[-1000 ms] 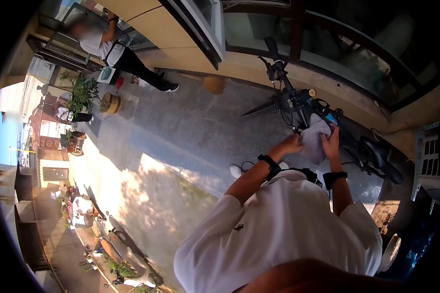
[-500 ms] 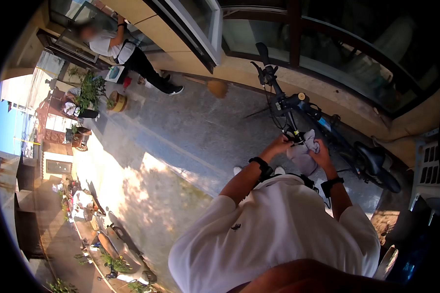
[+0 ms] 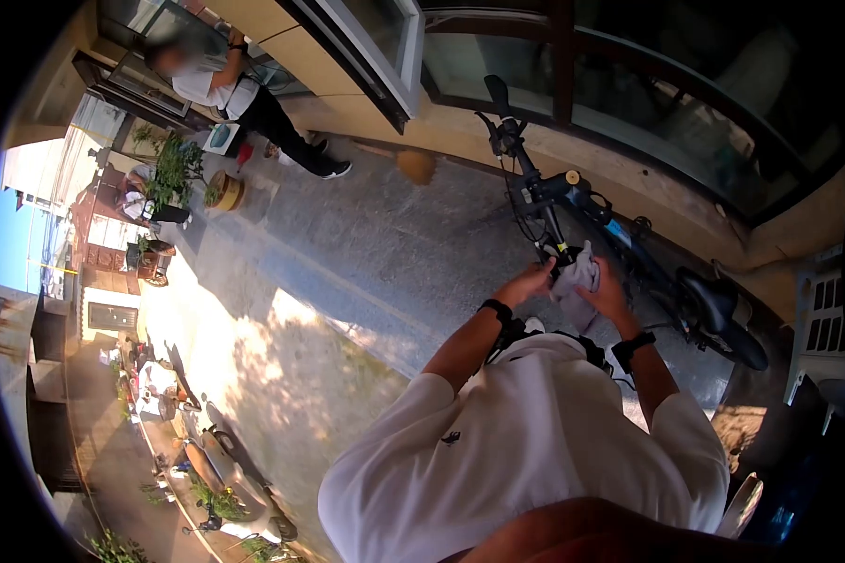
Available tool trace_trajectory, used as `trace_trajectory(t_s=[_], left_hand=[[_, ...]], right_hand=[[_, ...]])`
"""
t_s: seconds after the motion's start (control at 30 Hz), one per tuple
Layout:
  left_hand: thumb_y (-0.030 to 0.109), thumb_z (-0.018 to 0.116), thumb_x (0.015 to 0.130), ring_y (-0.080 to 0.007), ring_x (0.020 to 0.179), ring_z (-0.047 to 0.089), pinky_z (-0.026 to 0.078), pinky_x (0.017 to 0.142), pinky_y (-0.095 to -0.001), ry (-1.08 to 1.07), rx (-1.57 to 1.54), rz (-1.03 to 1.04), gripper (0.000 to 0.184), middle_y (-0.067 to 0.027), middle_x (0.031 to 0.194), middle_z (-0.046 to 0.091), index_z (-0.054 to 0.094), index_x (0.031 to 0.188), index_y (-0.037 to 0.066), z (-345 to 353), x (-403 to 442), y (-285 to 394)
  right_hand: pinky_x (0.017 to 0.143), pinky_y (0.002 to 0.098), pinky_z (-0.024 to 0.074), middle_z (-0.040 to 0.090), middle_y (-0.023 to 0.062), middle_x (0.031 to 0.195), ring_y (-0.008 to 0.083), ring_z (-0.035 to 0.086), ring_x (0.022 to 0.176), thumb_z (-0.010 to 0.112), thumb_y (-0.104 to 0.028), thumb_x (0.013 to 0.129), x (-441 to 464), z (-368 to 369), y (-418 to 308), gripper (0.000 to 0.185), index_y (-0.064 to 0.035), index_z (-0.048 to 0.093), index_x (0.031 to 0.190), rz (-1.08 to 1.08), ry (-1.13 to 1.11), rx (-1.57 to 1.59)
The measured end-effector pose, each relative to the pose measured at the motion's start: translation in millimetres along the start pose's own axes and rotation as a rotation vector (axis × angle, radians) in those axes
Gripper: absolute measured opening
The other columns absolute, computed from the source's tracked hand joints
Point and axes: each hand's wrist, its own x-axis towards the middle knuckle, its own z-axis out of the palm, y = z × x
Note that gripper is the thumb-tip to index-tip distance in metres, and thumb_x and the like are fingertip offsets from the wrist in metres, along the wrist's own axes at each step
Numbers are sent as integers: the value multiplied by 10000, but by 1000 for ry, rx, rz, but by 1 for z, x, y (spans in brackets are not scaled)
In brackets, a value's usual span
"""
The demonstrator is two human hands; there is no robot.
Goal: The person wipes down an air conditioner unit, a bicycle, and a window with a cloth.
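A dark bicycle (image 3: 620,235) with blue marks on its frame stands beside the building wall, its handlebar (image 3: 535,183) reaching toward me. My left hand (image 3: 533,281) is closed at the near end of that handlebar, by the brake lever; its fingertips are partly hidden. A grey cloth (image 3: 577,281) lies bunched against the near grip and hangs below it. From the other side, my right hand (image 3: 609,293) grips this cloth, fingers pressed into its folds. The black saddle (image 3: 709,296) is off to the right of my right hand.
Building windows (image 3: 507,70) and an opened window sash (image 3: 385,47) line the wall. A person (image 3: 221,89) stands at a window; another person (image 3: 141,197) is farther off by a potted plant (image 3: 225,190). A broom (image 3: 413,167) lies near the wall. A scooter (image 3: 235,479) stands across the yard.
My right hand and the cloth have shifted slightly up and left against the grip, with the cloth bunched differently. My left hand stays at the handlebar end.
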Motion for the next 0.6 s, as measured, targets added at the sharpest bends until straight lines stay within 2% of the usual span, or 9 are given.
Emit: trace_trajectory(t_s=[0.1, 0.2, 0.3, 0.33, 0.4, 0.43, 0.47, 0.53, 0.6], left_hand=[[772, 354, 882, -327, 1210, 566, 435, 1025, -424, -35, 131, -15, 975, -244, 1309, 561, 409, 1377, -67, 0, -8, 5], [825, 241, 860, -319, 1236, 550, 398, 1058, -434, -90, 223, -52, 1056, -232, 1344, 546, 414, 1377, -80, 1, -20, 10], [851, 170, 841, -319, 1245, 545, 390, 1064, -439, -110, 285, -79, 1106, -225, 1356, 541, 427, 1372, -85, -1, -14, 19], [856, 149, 836, -320, 1248, 541, 388, 1064, -442, -107, 266, -112, 1116, -224, 1355, 542, 436, 1372, -79, 2, -12, 16], [842, 149, 849, -317, 1248, 541, 388, 1065, -444, -125, 253, -132, 1092, -224, 1351, 545, 437, 1379, -68, 2, -7, 13], [829, 150, 862, -314, 1248, 540, 388, 1066, -446, -145, 235, -149, 1068, -224, 1347, 548, 438, 1386, -57, 2, -8, 9], [829, 150, 862, -314, 1248, 540, 388, 1066, -446, -141, 225, -158, 1068, -224, 1347, 548, 438, 1386, -57, 2, -12, 1], [802, 133, 883, -323, 1255, 531, 379, 1071, -451, -58, 240, -47, 1035, -223, 1337, 557, 443, 1391, -44, 4, -12, 2], [806, 139, 880, -328, 1255, 529, 382, 1068, -456, -169, 187, -7, 1040, -224, 1349, 546, 438, 1395, -46, -9, 22, -26]], right_hand=[[899, 413, 493, 637, 206, 1107, 341, 634, 1054, 803, -235, 742, -22, -12, 13, 645, -38, 468, 1256, 139, -113, 256], [900, 373, 495, 665, 173, 1061, 275, 641, 1044, 806, -207, 733, -23, -31, 21, 604, -31, 525, 1238, 298, -274, 105], [891, 353, 497, 679, 171, 1040, 246, 644, 1030, 791, -188, 745, -3, -47, 25, 559, -12, 560, 1224, 171, -353, -31], [891, 353, 497, 679, 171, 1040, 246, 644, 1030, 791, -188, 745, 4, -46, 26, 559, -12, 560, 1224, 166, -349, -33], [911, 364, 483, 668, 183, 1084, 272, 648, 1047, 769, -212, 740, 20, -31, 25, 587, -20, 556, 1252, 211, 12, 523], [929, 364, 471, 648, 195, 1115, 282, 637, 1061, 775, -235, 755, 26, -24, 4, 568, -27, 558, 1237, 215, 204, 626], [929, 364, 471, 648, 195, 1115, 282, 637, 1061, 775, -235, 755, 21, -16, -1, 568, -27, 558, 1237, 222, 193, 630], [943, 364, 462, 631, 195, 1130, 274, 623, 1076, 766, -249, 780, 15, 0, -1, 548, -30, 551, 1234, 232, -51, 191], [933, 375, 471, 630, 208, 1146, 297, 619, 1101, 742, -252, 797, 0, 24, 22, 547, -29, 535, 1252, 153, 41, 275]])
